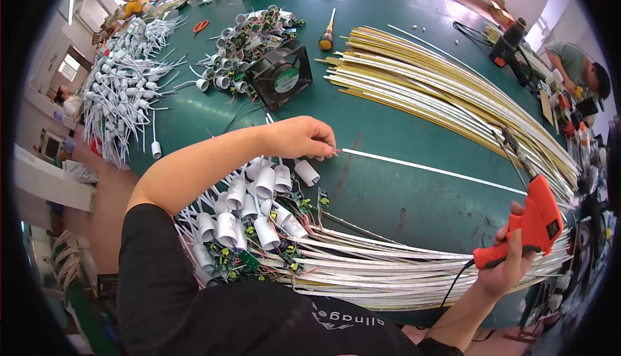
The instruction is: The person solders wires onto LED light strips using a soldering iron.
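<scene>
The person's left hand (303, 137) is pinching, with fingers pressed together, the near end of a single white strip (433, 170) that is lying flat on the green table (388, 104) and running away toward the right. The right hand (508, 262), well apart from it at the table's near right edge, is gripping an orange soldering gun (533, 217), tip raised above the strip. White cylindrical caps (259, 201) with small circuit boards are lying just below the left hand.
</scene>
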Motion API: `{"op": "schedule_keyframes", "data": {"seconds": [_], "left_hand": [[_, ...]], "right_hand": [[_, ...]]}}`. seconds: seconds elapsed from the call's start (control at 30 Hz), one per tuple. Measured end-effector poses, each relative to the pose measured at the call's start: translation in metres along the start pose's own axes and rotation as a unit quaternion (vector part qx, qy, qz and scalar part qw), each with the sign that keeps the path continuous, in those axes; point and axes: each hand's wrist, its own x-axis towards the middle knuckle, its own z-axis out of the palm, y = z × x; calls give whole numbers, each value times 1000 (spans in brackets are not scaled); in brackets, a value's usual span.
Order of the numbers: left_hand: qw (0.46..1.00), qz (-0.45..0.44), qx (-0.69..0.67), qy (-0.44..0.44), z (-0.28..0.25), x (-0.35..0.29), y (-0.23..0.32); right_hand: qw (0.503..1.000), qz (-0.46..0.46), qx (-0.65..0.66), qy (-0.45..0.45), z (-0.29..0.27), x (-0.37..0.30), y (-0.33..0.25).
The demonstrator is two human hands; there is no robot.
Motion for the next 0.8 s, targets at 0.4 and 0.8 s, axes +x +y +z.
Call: {"op": "schedule_keyframes", "data": {"seconds": [0.4, 0.8], "left_hand": [[991, -58, 100, 63, 11, 26, 2], [968, -15, 203, 145, 19, 26, -7]], "right_hand": [[991, 98, -24, -91, 39, -17, 10], [960, 154, -72, -224, 81, -26, 18]]}}
